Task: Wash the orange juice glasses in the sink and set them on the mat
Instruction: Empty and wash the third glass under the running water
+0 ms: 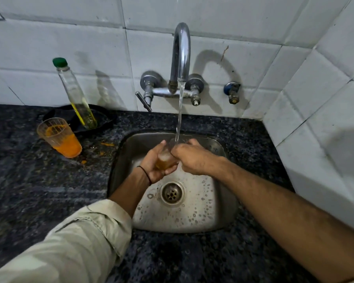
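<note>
Over the steel sink [219, 217] I hold a clear glass [165, 160] with orange-tinted water in it, under the running stream from the tap [181, 56]. My left hand [153, 166] grips the glass from below and the side. My right hand [189, 158] holds the glass at its rim, fingers curled over the top. A second glass [59, 137] with orange juice in its bottom stands on the dark counter to the left. A black mat [102, 119] lies behind that glass against the wall.
A tall clear bottle [76, 94] with a green cap and yellow liquid stands on the mat. Orange drops [107, 144] spot the counter between the juice glass and the sink. Tiled walls close in behind and at the right.
</note>
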Available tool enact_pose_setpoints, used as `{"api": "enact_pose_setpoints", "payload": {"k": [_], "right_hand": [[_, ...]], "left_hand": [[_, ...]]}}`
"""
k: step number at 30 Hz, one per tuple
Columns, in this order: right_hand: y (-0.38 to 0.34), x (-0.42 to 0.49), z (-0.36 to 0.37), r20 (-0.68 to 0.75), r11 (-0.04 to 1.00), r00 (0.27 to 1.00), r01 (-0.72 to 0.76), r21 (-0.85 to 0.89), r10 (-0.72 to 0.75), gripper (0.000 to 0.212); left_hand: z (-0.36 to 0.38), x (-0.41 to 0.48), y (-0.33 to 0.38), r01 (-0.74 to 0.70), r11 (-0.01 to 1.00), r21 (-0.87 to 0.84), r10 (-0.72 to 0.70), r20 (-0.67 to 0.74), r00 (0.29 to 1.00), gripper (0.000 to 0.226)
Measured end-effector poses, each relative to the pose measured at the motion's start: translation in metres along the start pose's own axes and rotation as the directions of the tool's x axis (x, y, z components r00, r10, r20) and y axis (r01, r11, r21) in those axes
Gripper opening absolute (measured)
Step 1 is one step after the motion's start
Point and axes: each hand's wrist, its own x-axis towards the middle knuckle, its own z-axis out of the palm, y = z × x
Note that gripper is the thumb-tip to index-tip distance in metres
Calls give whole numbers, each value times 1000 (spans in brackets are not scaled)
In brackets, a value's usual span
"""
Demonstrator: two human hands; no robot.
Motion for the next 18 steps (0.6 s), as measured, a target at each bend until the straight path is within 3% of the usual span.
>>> {"api": "enact_pose_setpoints", "payload": {"k": [1, 3, 5, 6, 8, 10, 12, 13, 15, 18], "right_hand": [[-1, 4, 4, 10, 980, 997, -75, 184, 75, 17], [-7, 16, 13, 21, 797, 975, -192, 573, 219, 24], [-8, 22, 15, 20, 631, 961, -197, 750, 275, 22], [-7, 22, 13, 13, 619, 967, -174, 766, 256, 22], [3, 20, 7, -19, 769, 989, -103, 631, 148, 26], [11, 16, 3, -8, 961, 1000, -13, 277, 16, 30], [14, 16, 0, 12, 999, 1000, 17, 48, -18, 22], [12, 18, 1, 10, 997, 1000, 5, 81, -6, 14], [5, 22, 2, 10, 933, 999, -45, 357, 45, 15], [0, 30, 2, 70, 694, 977, -194, 693, 203, 5]], "left_hand": [[3, 1, -5, -42, 999, -20, 41, -52, 998, 47], [4, 3, -11, -94, 993, -71, 84, -130, 988, 44], [2, -2, -14, -115, 984, -132, 97, -137, 986, 41], [1, -6, -12, -111, 981, -158, 91, -128, 988, 39], [-3, -11, -5, -60, 987, -147, 51, -64, 997, 40], [-5, -11, 2, 33, 996, -78, -34, 0, 999, 53], [-3, -9, 4, 93, 995, -21, -94, -49, 994, 61], [-1, -7, 3, 85, 996, -8, -85, -98, 992, 57], [6, -9, 0, -6, 1000, -12, 4, -179, 984, 42], [9, -9, -9, -155, 986, -56, 139, -221, 965, 39]]}}
